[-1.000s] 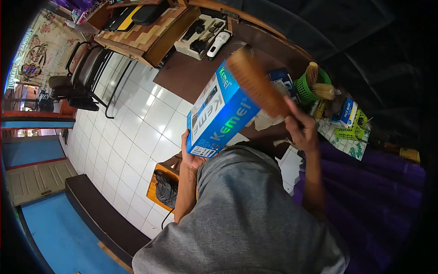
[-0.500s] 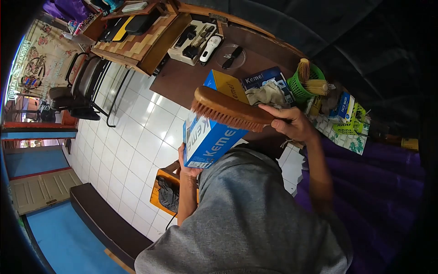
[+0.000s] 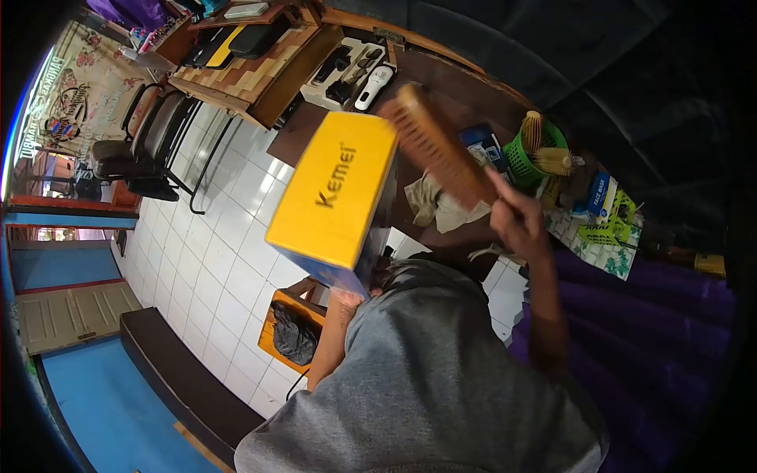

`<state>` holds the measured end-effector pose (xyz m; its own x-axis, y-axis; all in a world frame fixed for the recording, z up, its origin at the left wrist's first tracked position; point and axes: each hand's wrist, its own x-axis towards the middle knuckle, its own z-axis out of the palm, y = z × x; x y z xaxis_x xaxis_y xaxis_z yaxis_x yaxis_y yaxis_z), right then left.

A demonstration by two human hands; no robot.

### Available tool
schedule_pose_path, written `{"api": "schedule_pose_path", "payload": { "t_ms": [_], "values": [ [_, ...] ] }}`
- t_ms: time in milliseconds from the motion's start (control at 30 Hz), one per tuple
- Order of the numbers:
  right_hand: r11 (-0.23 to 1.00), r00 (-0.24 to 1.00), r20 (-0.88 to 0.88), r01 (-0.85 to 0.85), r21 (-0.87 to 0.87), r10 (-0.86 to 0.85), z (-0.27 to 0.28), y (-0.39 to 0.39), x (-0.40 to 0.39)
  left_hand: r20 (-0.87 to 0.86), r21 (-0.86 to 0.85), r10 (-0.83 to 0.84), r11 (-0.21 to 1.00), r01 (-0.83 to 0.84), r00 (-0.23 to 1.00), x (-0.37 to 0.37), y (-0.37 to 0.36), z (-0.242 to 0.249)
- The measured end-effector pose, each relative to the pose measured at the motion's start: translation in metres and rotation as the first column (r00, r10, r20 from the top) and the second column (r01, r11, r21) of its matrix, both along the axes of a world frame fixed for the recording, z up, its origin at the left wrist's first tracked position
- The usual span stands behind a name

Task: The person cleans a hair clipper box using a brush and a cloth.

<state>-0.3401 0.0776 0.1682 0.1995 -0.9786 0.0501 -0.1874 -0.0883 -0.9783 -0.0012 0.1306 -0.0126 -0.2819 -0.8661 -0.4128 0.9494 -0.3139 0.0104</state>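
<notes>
My left hand (image 3: 349, 296) is closed on the lower end of a Kemei box (image 3: 335, 197), whose yellow face is turned up toward me; most of its fingers are hidden. A wooden-backed brush (image 3: 441, 142) with brown bristles is gripped by its handle in my right hand (image 3: 520, 223). The brush is slightly blurred and tilted, held to the right of the box with its bristles facing the box side. Behind the brush, a crumpled beige cloth (image 3: 445, 206) lies on the brown table.
Clippers sit in an open case (image 3: 341, 75) beside a white clipper (image 3: 374, 87) on the brown table (image 3: 303, 134). A green basket (image 3: 516, 160) holds round brushes. A face mask box (image 3: 602, 197) stands at right. Below are an orange stool (image 3: 272, 339) and a black chair (image 3: 150, 142) on white tiles.
The box has been turned so its yellow face shows instead of its blue and white sides. The brush has swung away to the right of the box, its head now pointing more upward.
</notes>
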Motion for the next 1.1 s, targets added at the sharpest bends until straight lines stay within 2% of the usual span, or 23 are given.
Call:
{"api": "schedule_pose_path", "payload": {
  "t_ms": [33,100,133,167,233,267,300,367,500,567,600,633,667,700,767,800,833,900,967,1033,1100],
  "values": [
    [0.988,0.992,0.050,-0.111,-0.107,0.117,0.009,0.004,0.007,0.008,-0.007,-0.001,1.000,0.001,1.000,-0.005,0.004,0.004],
    [0.890,0.971,-0.045,-0.232,-0.392,0.233,0.038,-0.001,0.024,0.025,-0.026,-0.013,1.000,0.014,1.000,-0.012,-0.022,0.008],
    [0.881,0.957,-0.156,-0.285,-0.377,0.243,0.047,0.000,0.024,0.032,-0.036,-0.022,0.999,0.023,0.999,-0.017,-0.024,0.011],
    [0.884,0.961,-0.154,-0.273,-0.380,0.230,0.056,-0.001,0.024,0.036,-0.047,-0.033,0.998,0.034,0.999,-0.025,-0.038,0.012],
    [0.949,0.949,-0.200,-0.277,-0.153,0.244,0.070,-0.005,0.020,0.036,-0.072,-0.048,0.996,0.050,0.998,-0.022,-0.035,0.019],
    [0.940,0.977,-0.184,-0.157,-0.303,0.104,0.053,-0.011,0.020,0.035,-0.086,-0.050,0.995,0.053,0.998,-0.029,-0.038,0.019],
    [0.939,0.977,-0.186,-0.155,-0.307,0.101,0.054,-0.017,0.014,0.035,-0.099,-0.050,0.994,0.054,0.998,-0.028,-0.039,0.023],
    [0.979,0.928,-0.337,0.106,-0.171,-0.160,0.058,-0.024,0.001,0.036,-0.123,-0.053,0.991,0.057,0.998,-0.031,-0.047,0.028],
    [0.969,0.951,-0.284,0.051,-0.244,-0.121,0.070,-0.017,-0.012,0.038,-0.163,-0.036,0.986,0.042,0.999,-0.050,-0.056,0.034],
    [0.868,0.943,-0.241,-0.310,-0.387,0.229,0.082,-0.009,-0.013,0.037,-0.173,-0.030,0.984,0.036,0.999,-0.060,-0.060,0.037],
    [0.870,0.944,-0.239,-0.309,-0.385,0.229,0.095,-0.008,-0.012,0.039,-0.179,-0.030,0.983,0.036,0.999,-0.052,-0.059,0.040],
    [0.831,0.874,-0.287,-0.470,-0.296,0.392,0.111,-0.007,-0.010,0.042,-0.185,-0.029,0.982,0.037,0.999,-0.087,-0.098,0.037],
    [0.761,0.776,-0.316,-0.617,-0.200,0.546,0.118,-0.007,-0.009,0.044,-0.190,-0.028,0.981,0.036,0.999,-0.055,-0.038,0.042],
    [0.762,0.777,-0.315,-0.616,-0.199,0.546,0.114,-0.008,-0.009,0.046,-0.197,-0.027,0.980,0.036,0.999,-0.063,-0.050,0.043],
    [0.877,0.913,-0.313,-0.359,-0.320,0.260,0.095,-0.015,-0.013,0.044,-0.214,-0.027,0.976,0.036,0.999,-0.068,-0.052,0.047],
    [0.934,0.950,-0.297,-0.192,-0.301,0.099,0.085,-0.021,-0.017,0.042,-0.222,-0.027,0.974,0.036,0.999,-0.077,-0.042,0.049],
    [0.934,0.949,-0.300,-0.192,-0.302,0.098,0.082,-0.026,-0.016,0.040,-0.232,-0.026,0.972,0.034,0.999,-0.084,-0.044,0.049],
    [0.974,0.912,-0.373,0.099,-0.202,-0.170,0.077,-0.034,-0.013,0.037,-0.253,-0.014,0.967,0.023,0.999,-0.085,-0.049,0.053],
    [0.980,0.991,-0.091,0.081,-0.181,-0.099,0.042,-0.038,-0.004,0.035,-0.270,-0.001,0.963,0.010,0.999,-0.098,-0.057,0.056],
    [0.988,0.991,0.120,-0.032,-0.151,0.050,0.004,-0.036,0.013,0.031,-0.288,0.006,0.958,0.004,1.000,-0.108,-0.057,0.059],
    [0.953,0.982,0.018,-0.180,-0.245,0.191,-0.011,-0.028,0.024,0.037,-0.299,0.008,0.954,0.003,0.999,-0.090,-0.078,0.067]
  ]
}}
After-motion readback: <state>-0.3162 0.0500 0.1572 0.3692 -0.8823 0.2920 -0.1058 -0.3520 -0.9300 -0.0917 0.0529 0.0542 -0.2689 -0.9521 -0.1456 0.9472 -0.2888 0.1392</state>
